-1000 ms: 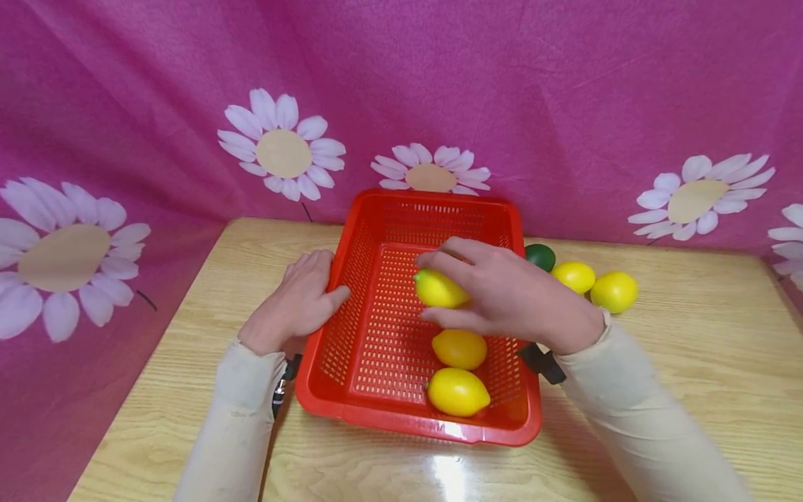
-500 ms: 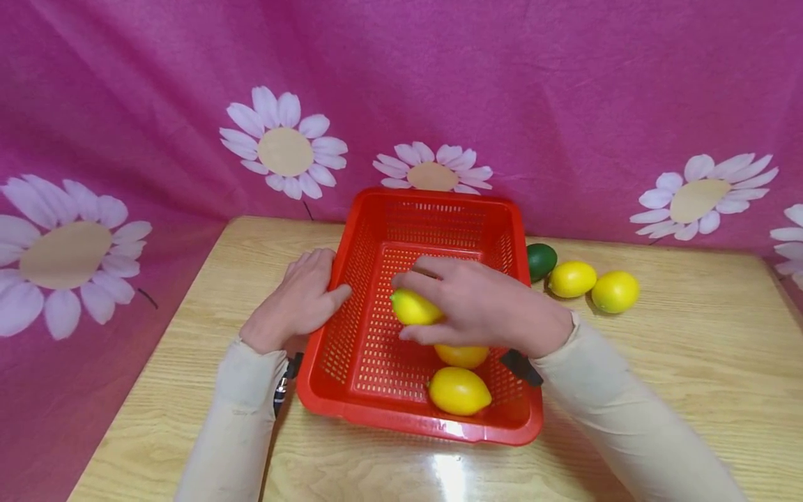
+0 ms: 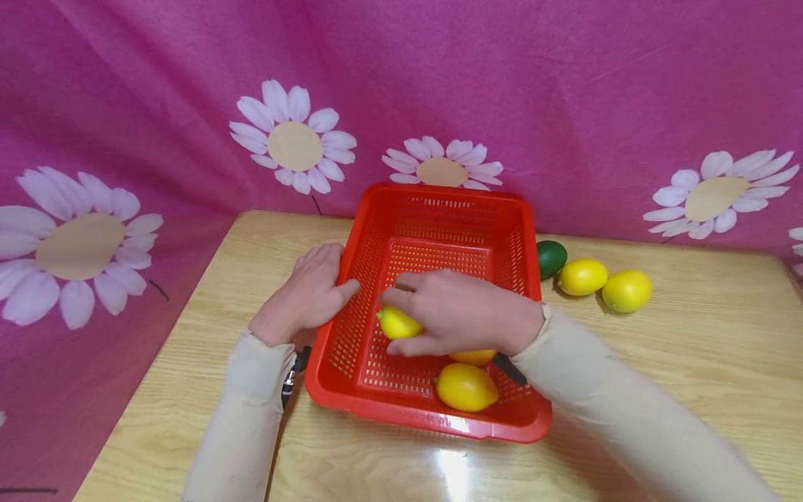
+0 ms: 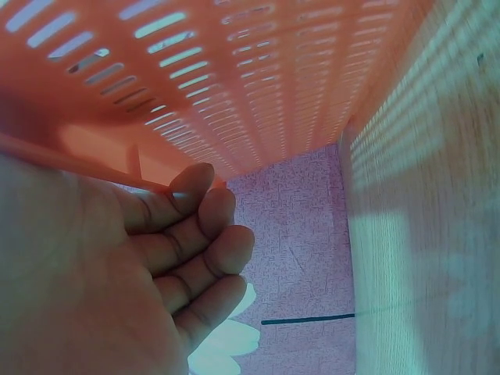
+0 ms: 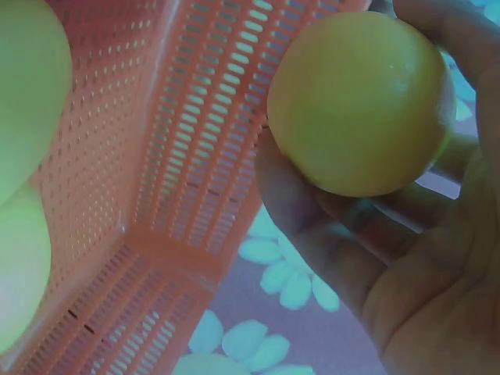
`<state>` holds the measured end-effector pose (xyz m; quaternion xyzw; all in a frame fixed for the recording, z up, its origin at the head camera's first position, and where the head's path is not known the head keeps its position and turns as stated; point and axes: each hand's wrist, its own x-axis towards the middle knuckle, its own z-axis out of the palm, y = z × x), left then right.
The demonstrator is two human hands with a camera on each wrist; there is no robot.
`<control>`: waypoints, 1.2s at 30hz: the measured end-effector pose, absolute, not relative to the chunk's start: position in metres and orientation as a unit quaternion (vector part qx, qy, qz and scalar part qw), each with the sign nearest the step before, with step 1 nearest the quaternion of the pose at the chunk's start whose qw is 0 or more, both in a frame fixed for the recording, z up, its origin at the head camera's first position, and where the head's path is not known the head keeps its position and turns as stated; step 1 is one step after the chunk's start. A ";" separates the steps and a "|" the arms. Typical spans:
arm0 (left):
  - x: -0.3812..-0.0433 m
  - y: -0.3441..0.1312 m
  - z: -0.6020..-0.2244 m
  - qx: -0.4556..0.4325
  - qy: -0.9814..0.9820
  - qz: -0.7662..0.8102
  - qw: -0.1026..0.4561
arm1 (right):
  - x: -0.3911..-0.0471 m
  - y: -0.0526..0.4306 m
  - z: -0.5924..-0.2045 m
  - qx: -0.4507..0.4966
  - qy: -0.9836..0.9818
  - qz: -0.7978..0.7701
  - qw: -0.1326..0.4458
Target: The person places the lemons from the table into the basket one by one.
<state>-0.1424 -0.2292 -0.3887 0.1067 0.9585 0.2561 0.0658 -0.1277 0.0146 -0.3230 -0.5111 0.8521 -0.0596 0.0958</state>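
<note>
My left hand [image 3: 307,293] holds the left rim of a red plastic basket [image 3: 426,417], thumb over the inner side; in the left wrist view its fingers [image 4: 230,248] curl at the rim from outside. Inside the basket, my right hand [image 3: 464,310] grips a yellow lemon [image 3: 399,323] between thumb and fingers, palm facing down. The right wrist view shows this lemon [image 5: 359,101] within the curve of the fingers. Two more lemons lie on the basket's near right side: one [image 3: 467,388] in full sight, another [image 3: 474,357] mostly hidden under my right hand.
Right of the basket, a dark green oval fruit [image 3: 552,259] and two lemons, one nearer [image 3: 583,277] and one farther right [image 3: 627,290], lie in a row on the wooden table [image 3: 690,335]. A magenta flowered cloth [image 3: 502,77] rises behind the table.
My right hand has moved left and toward me with the lemon, lower into the basket, now covering much of one lemon there. My left hand keeps its hold on the rim. The head view shifts slightly.
</note>
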 end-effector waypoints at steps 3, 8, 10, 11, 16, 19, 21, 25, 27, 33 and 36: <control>-0.142 -0.229 -0.388 0.105 0.958 0.259 0.069 | -0.128 0.008 -0.327 -0.510 0.851 -0.047 0.114; -0.143 -0.228 -0.389 0.108 0.958 0.258 0.068 | -0.128 0.002 -0.338 -0.515 0.846 -0.038 0.132; -0.143 -0.228 -0.389 0.109 0.957 0.261 0.068 | -0.128 -0.001 -0.342 -0.515 0.845 -0.036 0.142; -0.143 -0.228 -0.389 0.108 0.956 0.262 0.069 | -0.128 -0.002 -0.343 -0.514 0.844 -0.032 0.148; -0.142 -0.228 -0.389 0.106 0.956 0.265 0.072 | -0.127 -0.011 -0.346 -0.524 0.836 -0.015 0.163; -0.142 -0.228 -0.389 0.107 0.956 0.264 0.070 | -0.126 -0.015 -0.348 -0.532 0.830 -0.010 0.166; -0.142 -0.228 -0.389 0.108 0.957 0.261 0.068 | -0.126 -0.017 -0.348 -0.534 0.828 -0.011 0.170; -0.142 -0.228 -0.390 0.109 0.958 0.258 0.067 | -0.126 -0.018 -0.351 -0.532 0.827 -0.020 0.181; -0.142 -0.228 -0.390 0.110 0.958 0.258 0.067 | -0.127 -0.018 -0.353 -0.530 0.827 -0.023 0.186; -0.142 -0.228 -0.389 0.107 0.957 0.260 0.070 | -0.129 -0.019 -0.360 -0.521 0.828 -0.032 0.205; -0.142 -0.229 -0.389 0.107 0.957 0.259 0.070 | -0.131 -0.018 -0.362 -0.514 0.828 -0.044 0.220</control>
